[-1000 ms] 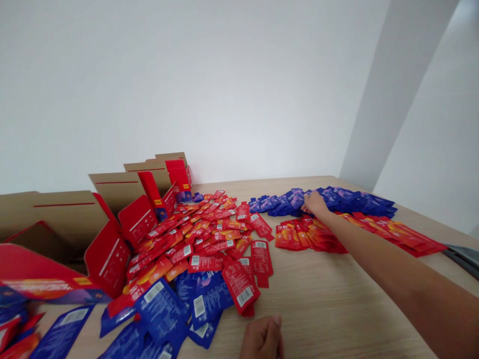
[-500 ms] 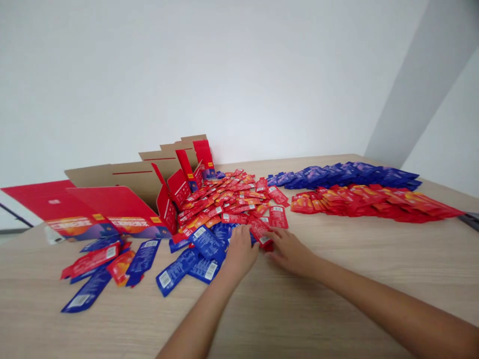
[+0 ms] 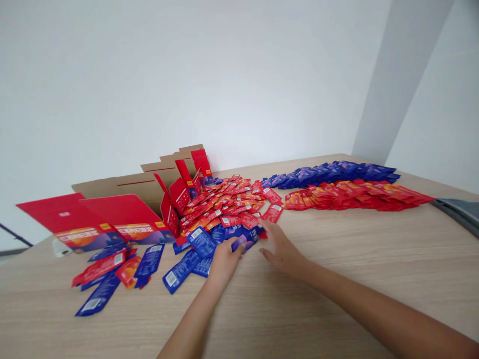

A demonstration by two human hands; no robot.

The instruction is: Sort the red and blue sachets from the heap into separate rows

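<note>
My left hand (image 3: 225,259) is closed on the near end of a blue sachet (image 3: 245,236), thumb on top, at the front of the mixed pile. Just right of that sachet is my right hand (image 3: 281,249), its thumb and fingers apart with nothing between them. Behind both hands spreads a heap of red sachets (image 3: 228,199). Several blue sachets (image 3: 181,270) lie face down left of my left hand. A single red sachet (image 3: 273,213) rests just beyond my right fingertips.
Open red boxes (image 3: 138,219) stand in a row at the left, with loose mixed sachets (image 3: 101,267) before them. Overlapping rows of blue sachets (image 3: 329,173) and red sachets (image 3: 355,195) stretch along the right. A dark object (image 3: 458,217) sits at the right edge.
A blue sachet now shows in my left hand, its purple-printed side up. My right hand has come off the red sachet between the hands and opened. The view has shifted slightly.
</note>
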